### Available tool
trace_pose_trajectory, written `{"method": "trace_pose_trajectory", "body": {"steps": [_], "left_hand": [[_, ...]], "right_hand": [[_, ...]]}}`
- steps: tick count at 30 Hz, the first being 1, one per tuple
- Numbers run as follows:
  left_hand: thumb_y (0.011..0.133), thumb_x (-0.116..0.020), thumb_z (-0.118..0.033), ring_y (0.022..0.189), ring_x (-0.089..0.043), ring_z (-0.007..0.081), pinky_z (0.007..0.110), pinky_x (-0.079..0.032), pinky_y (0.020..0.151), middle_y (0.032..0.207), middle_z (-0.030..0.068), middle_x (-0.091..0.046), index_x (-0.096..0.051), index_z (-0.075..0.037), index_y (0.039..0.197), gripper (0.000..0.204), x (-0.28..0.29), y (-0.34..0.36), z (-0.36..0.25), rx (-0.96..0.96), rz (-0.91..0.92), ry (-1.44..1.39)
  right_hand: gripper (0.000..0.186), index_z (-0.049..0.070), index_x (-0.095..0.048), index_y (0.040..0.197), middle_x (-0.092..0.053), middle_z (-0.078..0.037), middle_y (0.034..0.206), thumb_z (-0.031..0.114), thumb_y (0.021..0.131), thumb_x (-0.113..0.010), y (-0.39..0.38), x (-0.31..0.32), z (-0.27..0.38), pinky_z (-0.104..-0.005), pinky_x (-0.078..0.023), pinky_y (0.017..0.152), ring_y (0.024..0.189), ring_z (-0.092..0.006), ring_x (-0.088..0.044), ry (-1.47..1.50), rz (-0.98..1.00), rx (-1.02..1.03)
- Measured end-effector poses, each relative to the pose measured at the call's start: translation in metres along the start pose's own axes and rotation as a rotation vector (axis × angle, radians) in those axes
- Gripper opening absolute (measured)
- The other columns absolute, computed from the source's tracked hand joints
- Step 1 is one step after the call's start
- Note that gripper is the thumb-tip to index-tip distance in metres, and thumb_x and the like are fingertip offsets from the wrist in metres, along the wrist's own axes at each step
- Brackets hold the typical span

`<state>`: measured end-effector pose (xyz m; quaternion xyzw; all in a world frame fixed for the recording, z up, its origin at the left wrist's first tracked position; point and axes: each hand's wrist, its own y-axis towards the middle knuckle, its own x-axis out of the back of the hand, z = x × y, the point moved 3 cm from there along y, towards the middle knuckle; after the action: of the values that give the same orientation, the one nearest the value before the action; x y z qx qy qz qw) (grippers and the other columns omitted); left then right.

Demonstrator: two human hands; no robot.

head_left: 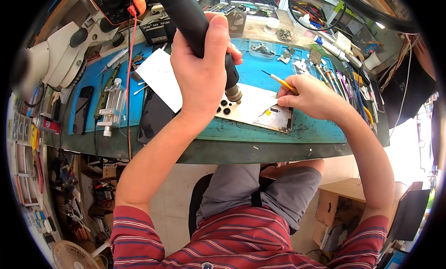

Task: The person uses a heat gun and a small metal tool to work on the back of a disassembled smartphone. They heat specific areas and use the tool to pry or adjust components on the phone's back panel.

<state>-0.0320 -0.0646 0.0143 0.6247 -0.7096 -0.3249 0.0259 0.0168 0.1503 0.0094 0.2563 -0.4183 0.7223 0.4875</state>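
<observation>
My left hand point(204, 71) is wrapped around a black hot air gun point(183, 16). Its metal nozzle point(233, 93) points down at a phone back point(246, 113), close beside the camera lenses. On the phone's right part, the pale back cover point(258, 99) is lifted and torn along a jagged edge, baring a greyish inner surface point(280, 121) with a small yellow patch. My right hand point(313, 97) is closed around a slim yellow-handled tool point(282, 82), thin dark tip pointing left. Its thumb and fingertips meet the cover's lifted edge; whether they pinch it is hard to tell.
The phone lies on a blue work mat point(223, 132). A white sheet point(161, 78), a dark flat panel point(157, 115) and a metal clamp point(113, 106) are on the left, near a microscope point(60, 55). Several pens and tools point(344, 83) line the right; a clear parts box point(261, 48) sits behind.
</observation>
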Motion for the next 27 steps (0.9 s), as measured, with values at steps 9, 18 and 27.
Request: {"method": "trace_pose_trajectory", "body": {"steps": [9,18,27], "left_hand": [[0.105,-0.062,-0.026,0.066,-0.061,0.0148,0.035,-0.054,0.062,0.076,0.0029,-0.058,-0.057,-0.003,0.12,0.028,-0.0008,-0.0005,-0.0002,0.001,0.007,0.013],[0.105,-0.062,-0.024,0.066,-0.061,0.0149,0.035,-0.054,0.062,0.076,0.0033,-0.058,-0.057,-0.003,0.119,0.026,-0.0004,-0.0006,0.0009,-0.002,0.009,0.011],[0.105,-0.062,-0.023,0.066,-0.06,0.0146,0.034,-0.054,0.062,0.077,0.0031,-0.058,-0.057,-0.003,0.118,0.025,-0.0014,-0.0004,0.0012,0.015,0.005,0.003]], "right_hand": [[0.02,-0.003,-0.069,0.094,-0.069,-0.008,0.081,0.017,0.093,-0.074,0.0009,-0.0001,-0.0022,-0.0331,-0.051,0.071,0.076,-0.0158,-0.064,0.034,0.014,-0.018],[0.025,-0.002,-0.072,0.099,-0.073,-0.014,0.088,0.022,0.093,-0.073,-0.0004,-0.0005,-0.0028,-0.037,-0.053,0.077,0.083,-0.0227,-0.069,0.026,0.013,-0.01],[0.02,-0.003,-0.069,0.095,-0.07,-0.009,0.081,0.017,0.094,-0.074,0.0003,-0.0011,-0.0044,-0.0336,-0.051,0.071,0.076,-0.0158,-0.064,0.024,-0.004,-0.005]]}}
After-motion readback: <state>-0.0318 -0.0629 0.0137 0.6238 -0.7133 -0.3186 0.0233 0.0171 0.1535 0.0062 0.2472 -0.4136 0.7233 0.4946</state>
